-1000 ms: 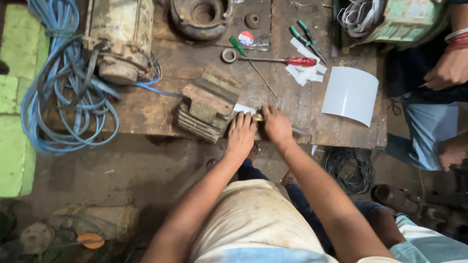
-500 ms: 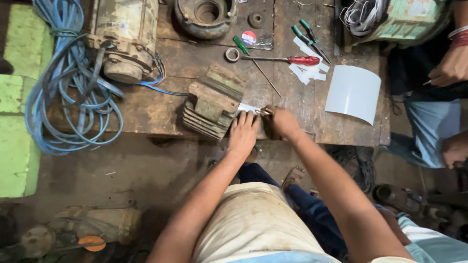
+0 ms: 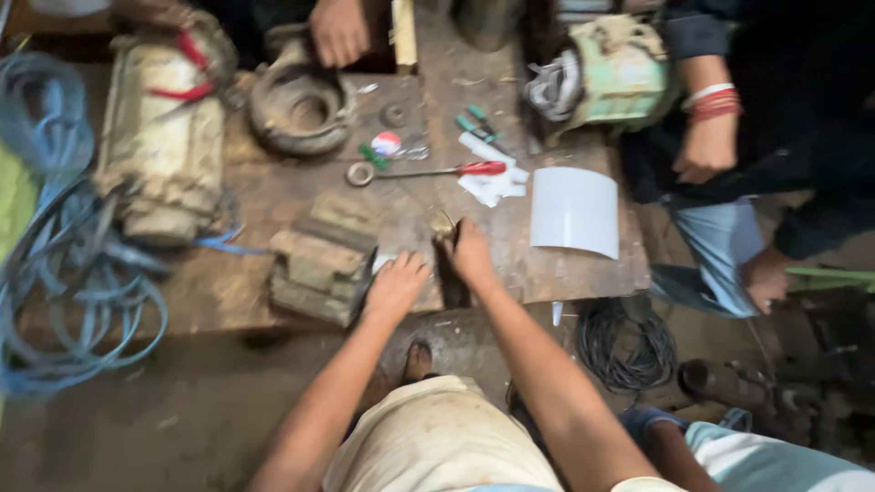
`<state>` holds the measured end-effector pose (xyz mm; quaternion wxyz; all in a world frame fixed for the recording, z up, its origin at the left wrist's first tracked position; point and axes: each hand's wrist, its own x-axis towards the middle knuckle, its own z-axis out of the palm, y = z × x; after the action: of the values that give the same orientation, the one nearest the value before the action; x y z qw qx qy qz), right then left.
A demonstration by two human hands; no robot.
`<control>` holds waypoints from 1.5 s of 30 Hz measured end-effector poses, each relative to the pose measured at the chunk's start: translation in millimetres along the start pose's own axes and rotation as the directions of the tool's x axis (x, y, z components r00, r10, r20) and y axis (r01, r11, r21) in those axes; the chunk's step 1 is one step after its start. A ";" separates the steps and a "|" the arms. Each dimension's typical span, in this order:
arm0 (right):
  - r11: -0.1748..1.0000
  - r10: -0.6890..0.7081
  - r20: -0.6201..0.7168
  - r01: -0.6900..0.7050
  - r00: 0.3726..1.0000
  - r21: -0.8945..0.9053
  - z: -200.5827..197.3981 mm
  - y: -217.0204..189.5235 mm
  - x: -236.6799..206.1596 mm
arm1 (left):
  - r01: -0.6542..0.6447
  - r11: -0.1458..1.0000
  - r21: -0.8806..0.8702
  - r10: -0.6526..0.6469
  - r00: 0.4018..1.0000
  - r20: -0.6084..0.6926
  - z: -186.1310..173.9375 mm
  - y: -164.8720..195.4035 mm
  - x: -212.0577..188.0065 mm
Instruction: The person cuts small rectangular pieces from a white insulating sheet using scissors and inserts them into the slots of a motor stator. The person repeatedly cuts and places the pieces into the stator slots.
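Down on the wooden desk (image 3: pixel 565 273), the left hand (image 3: pixel 396 284) lies flat with loose fingers beside a ridged metal block (image 3: pixel 321 260) — the right hand (image 3: pixel 471 255) pinches something small, too blurred to identify.

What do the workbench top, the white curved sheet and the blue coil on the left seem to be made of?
Workbench top: apparently wood, worn brown planks with seams and stains, matt. White curved sheet: thin, smooth, bowed; plastic film or stiff paper, the blur leaves it open. Blue coil: flexible loops, probably plastic-sheathed cable or hose, slightly dull.
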<state>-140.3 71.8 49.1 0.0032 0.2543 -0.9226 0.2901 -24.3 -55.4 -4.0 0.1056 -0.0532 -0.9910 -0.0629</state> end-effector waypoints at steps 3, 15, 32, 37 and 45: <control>0.996 -0.084 -0.145 0.085 0.986 0.004 -27.3 4.0 -11.1 | -0.010 1.000 -0.009 0.010 0.999 -0.031 -27.9 3.6 16.5; 0.790 -0.560 -0.166 0.583 0.812 0.191 -52.1 -2.3 -77.2 | 0.421 0.028 -0.906 -0.676 0.676 0.293 -62.5 50.2 -15.2; 0.683 -0.161 0.173 -0.017 0.972 0.730 79.7 -25.4 -78.6 | 0.610 -0.098 -0.786 -0.761 0.463 0.454 -64.7 33.6 -133.7; 0.643 -0.064 0.205 -0.117 0.977 0.757 100.8 -41.0 -84.5 | 0.640 -0.137 -0.756 -0.803 0.375 0.463 -57.0 25.0 -166.8; 0.683 -0.088 0.056 0.019 0.995 0.730 99.7 -56.7 -94.3 | 0.649 -0.224 -0.727 -0.828 0.266 0.493 -44.9 18.1 -210.5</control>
<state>-17.3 22.5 -18.0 -0.1296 0.2739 -0.7229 0.6210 191.6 -63.0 -3.8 0.0891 0.5134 -0.6017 -0.6053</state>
